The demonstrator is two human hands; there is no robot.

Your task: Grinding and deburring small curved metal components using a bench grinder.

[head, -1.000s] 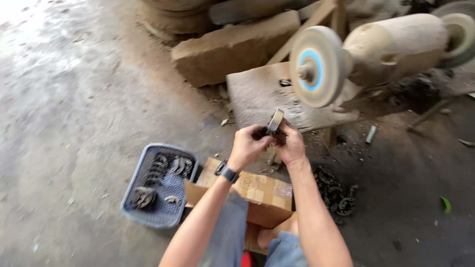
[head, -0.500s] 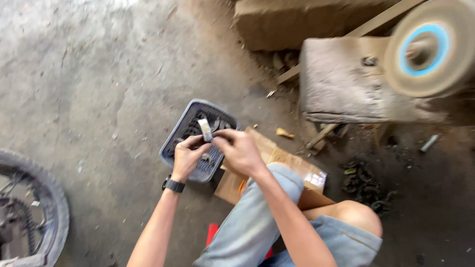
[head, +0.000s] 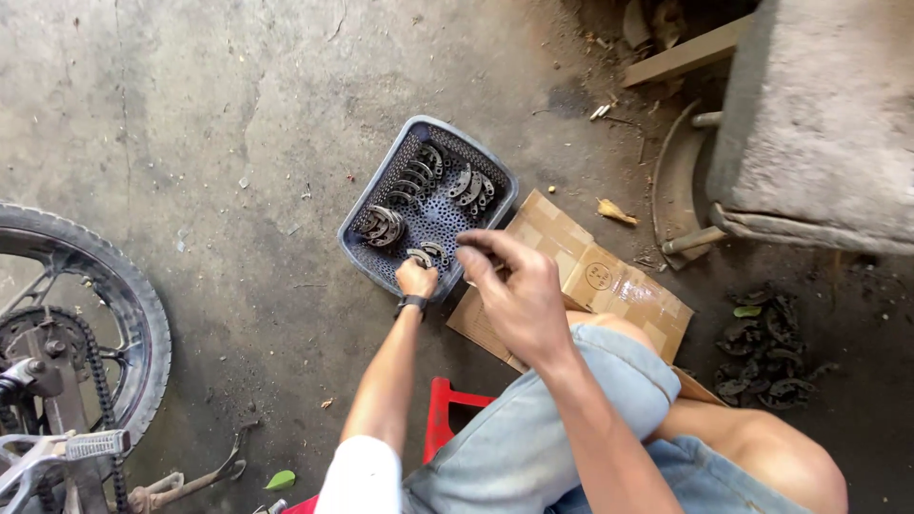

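1. Head view, nearest: right hand point(head: 519, 290) hovers above the knee, thumb and fingertips pinched together; whether anything sits between them cannot be told.
2. At 11 o'clock from it, left hand point(head: 416, 278) reaches into the near edge of the blue basket point(head: 381, 181), fingers curled on a curved metal part point(head: 420, 255).
3. More curved metal parts point(head: 471, 186) lie in rows inside the basket.
4. Cardboard box point(head: 581, 271) touches the basket at 3 o'clock.
5. Motorcycle wheel point(head: 143, 314) stands at 9 o'clock.
6. Concrete block point(head: 819, 124) stands at 1 o'clock.
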